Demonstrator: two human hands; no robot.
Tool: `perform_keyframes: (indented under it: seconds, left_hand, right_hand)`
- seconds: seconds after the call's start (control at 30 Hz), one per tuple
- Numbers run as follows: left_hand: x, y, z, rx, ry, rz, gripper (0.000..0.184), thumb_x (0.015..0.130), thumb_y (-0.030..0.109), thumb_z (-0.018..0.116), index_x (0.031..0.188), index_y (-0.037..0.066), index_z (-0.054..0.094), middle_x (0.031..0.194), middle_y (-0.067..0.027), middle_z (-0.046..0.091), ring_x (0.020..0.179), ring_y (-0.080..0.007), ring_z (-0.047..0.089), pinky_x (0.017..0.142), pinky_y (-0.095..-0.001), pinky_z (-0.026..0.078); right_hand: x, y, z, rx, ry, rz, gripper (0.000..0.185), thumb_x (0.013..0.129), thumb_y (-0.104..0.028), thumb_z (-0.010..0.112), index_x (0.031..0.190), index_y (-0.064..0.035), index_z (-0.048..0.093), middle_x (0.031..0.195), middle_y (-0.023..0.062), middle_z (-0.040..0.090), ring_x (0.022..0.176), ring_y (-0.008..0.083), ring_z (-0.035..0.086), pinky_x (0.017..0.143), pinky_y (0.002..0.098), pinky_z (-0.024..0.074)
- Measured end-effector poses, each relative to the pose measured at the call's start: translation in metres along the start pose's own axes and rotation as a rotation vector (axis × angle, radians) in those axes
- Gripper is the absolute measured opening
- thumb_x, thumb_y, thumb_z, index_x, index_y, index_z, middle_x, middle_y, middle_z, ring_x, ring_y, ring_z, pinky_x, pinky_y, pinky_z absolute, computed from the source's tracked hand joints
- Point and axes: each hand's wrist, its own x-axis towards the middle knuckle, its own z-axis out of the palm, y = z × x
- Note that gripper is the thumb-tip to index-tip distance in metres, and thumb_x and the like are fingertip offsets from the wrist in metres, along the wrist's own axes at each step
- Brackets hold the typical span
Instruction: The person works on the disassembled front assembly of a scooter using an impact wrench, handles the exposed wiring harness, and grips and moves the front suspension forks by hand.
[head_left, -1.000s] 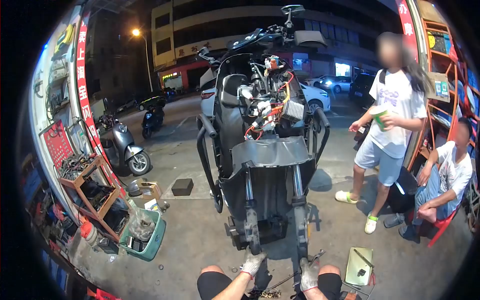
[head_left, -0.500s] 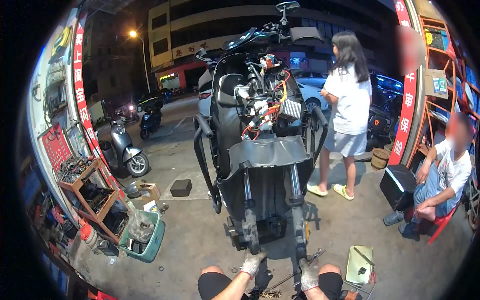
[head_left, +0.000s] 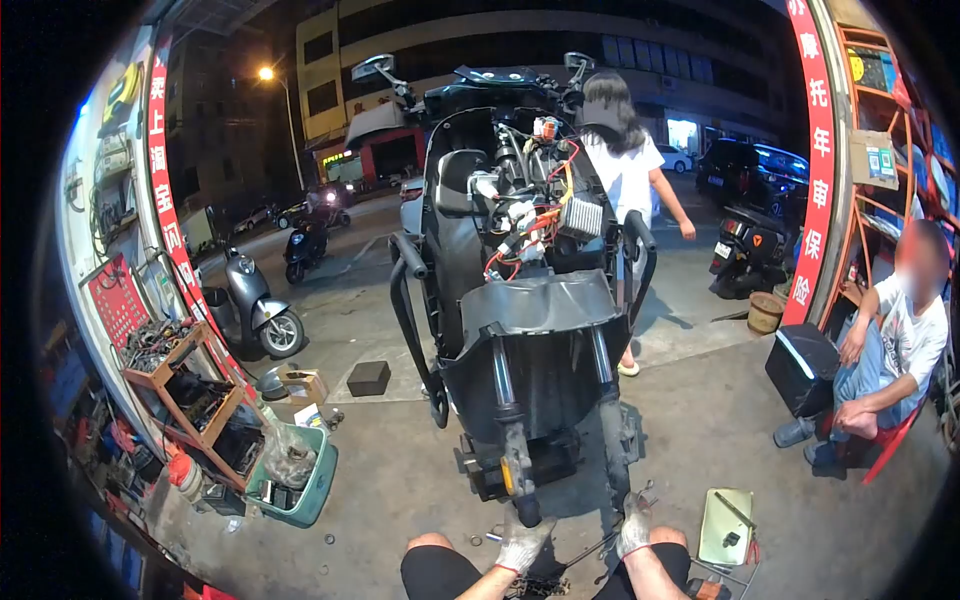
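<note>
A partly stripped scooter [head_left: 535, 310] stands in front of me, its wiring exposed and its front wheel off. My left hand [head_left: 522, 542], in a whitish work glove, is closed round the lower end of the left fork leg [head_left: 513, 450]. My right hand [head_left: 634, 526], gloved too, grips the lower end of the right fork leg [head_left: 614, 445]. A small metal piece shows just beside the right hand; I cannot tell what it is. On the ground between my legs lies a thin rod [head_left: 590, 548] near a chain-like part [head_left: 538, 585].
A pale green tray [head_left: 722, 545] with tools lies at my right. A green tub [head_left: 318, 490] and tool shelf [head_left: 205, 430] stand left. One person [head_left: 905, 330] sits on a red stool at right; another person [head_left: 622, 165] is behind the scooter. A dark block [head_left: 369, 378] lies ahead.
The handlebar and fork have turned, and the fork's lower ends have shifted right with both my hands. The standing person has moved left, behind the scooter.
</note>
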Motion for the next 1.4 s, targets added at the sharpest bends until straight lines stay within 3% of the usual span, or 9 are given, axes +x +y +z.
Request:
perform_keyframes:
  seconds: [0.17, 0.4, 0.5, 0.6, 0.8, 0.87, 0.97, 1.23, 1.4]
  left_hand:
    - [-0.020, 0.038, 0.016, 0.017, 0.040, 0.155, 0.067, 0.067, 0.022, 0.078, 0.115, -0.004, 0.040, 0.102, -0.0147, 0.056, 0.087, -0.0205, 0.056, 0.076, -0.0349, 0.048]
    - [-0.030, 0.038, 0.032, -0.001, 0.073, 0.125, 0.072, 0.064, 0.025, 0.081, 0.112, -0.008, 0.039, 0.092, -0.0136, 0.058, 0.079, -0.0225, 0.059, 0.073, -0.0372, 0.050]
    - [-0.037, 0.045, 0.035, 0.038, 0.109, 0.210, 0.068, 0.067, 0.023, 0.083, 0.112, -0.004, 0.039, 0.090, -0.0087, 0.056, 0.077, -0.0144, 0.056, 0.067, -0.0299, 0.049]
    - [-0.039, 0.044, 0.035, 0.139, 0.093, 0.174, 0.070, 0.066, 0.023, 0.083, 0.112, -0.005, 0.040, 0.094, -0.0110, 0.056, 0.080, -0.0162, 0.056, 0.071, -0.0312, 0.049]
    - [-0.046, 0.061, 0.035, 0.028, 0.053, 0.197, 0.074, 0.066, 0.026, 0.083, 0.117, -0.007, 0.040, 0.101, -0.0139, 0.056, 0.087, -0.0197, 0.055, 0.079, -0.0336, 0.048]
    - [-0.048, 0.072, 0.031, 0.137, 0.028, 0.182, 0.081, 0.067, 0.028, 0.082, 0.123, -0.009, 0.038, 0.109, -0.0211, 0.055, 0.097, -0.0279, 0.057, 0.085, -0.0377, 0.047]
    - [-0.042, 0.056, 0.035, 0.080, 0.003, 0.210, 0.086, 0.067, 0.029, 0.083, 0.128, -0.008, 0.035, 0.115, -0.0224, 0.053, 0.103, -0.0295, 0.057, 0.088, -0.0385, 0.047]
    - [-0.056, 0.085, 0.034, 0.155, -0.041, 0.144, 0.083, 0.070, 0.032, 0.077, 0.129, -0.007, 0.034, 0.115, -0.0231, 0.054, 0.105, -0.0302, 0.057, 0.090, -0.0393, 0.047]
    - [-0.055, 0.081, 0.039, 0.242, 0.054, 0.228, 0.079, 0.069, 0.031, 0.078, 0.125, -0.006, 0.037, 0.111, -0.0209, 0.055, 0.102, -0.0279, 0.056, 0.089, -0.0374, 0.047]
  right_hand:
    - [0.022, 0.011, 0.003, 0.081, -0.035, 0.085, 0.030, 0.096, -0.039, 0.051, 0.090, -0.0096, 0.053, 0.063, 0.0000, 0.052, 0.041, 0.0108, 0.044, 0.035, 0.0258, 0.0312]
    - [0.035, 0.011, 0.010, 0.153, -0.026, 0.187, 0.032, 0.097, -0.038, 0.048, 0.095, -0.0085, 0.059, 0.070, 0.0039, 0.062, 0.041, 0.0131, 0.048, 0.034, 0.0270, 0.0360]
    - [0.041, 0.015, 0.011, 0.159, -0.038, 0.235, 0.034, 0.096, -0.041, 0.048, 0.093, -0.0094, 0.059, 0.069, 0.0053, 0.062, 0.039, 0.0150, 0.048, 0.032, 0.0282, 0.0351]
    - [0.051, 0.026, 0.010, 0.148, -0.059, 0.253, 0.037, 0.096, -0.045, 0.047, 0.091, -0.0098, 0.058, 0.067, 0.0060, 0.062, 0.036, 0.0165, 0.046, 0.030, 0.0289, 0.0327]
    - [0.049, 0.023, 0.014, 0.116, -0.056, 0.283, 0.041, 0.097, -0.046, 0.043, 0.090, -0.0090, 0.058, 0.068, 0.0061, 0.063, 0.039, 0.0162, 0.048, 0.031, 0.0285, 0.0321]
    - [0.051, 0.024, 0.015, 0.130, -0.065, 0.296, 0.041, 0.097, -0.047, 0.042, 0.090, -0.0091, 0.058, 0.068, 0.0061, 0.063, 0.040, 0.0161, 0.048, 0.031, 0.0284, 0.0322]
    - [0.053, 0.028, 0.012, 0.223, -0.105, 0.316, 0.038, 0.096, -0.044, 0.048, 0.089, -0.0081, 0.060, 0.068, 0.0058, 0.064, 0.039, 0.0163, 0.049, 0.029, 0.0309, 0.0368]
    - [0.059, 0.027, 0.022, 0.212, -0.055, 0.397, 0.037, 0.097, -0.043, 0.047, 0.089, -0.0094, 0.059, 0.068, 0.0057, 0.065, 0.038, 0.0155, 0.046, 0.032, 0.0286, 0.0323]
    - [0.062, 0.031, 0.018, 0.172, -0.087, 0.399, 0.039, 0.097, -0.046, 0.044, 0.091, -0.0105, 0.060, 0.068, 0.0054, 0.064, 0.040, 0.0139, 0.045, 0.034, 0.0275, 0.0302]
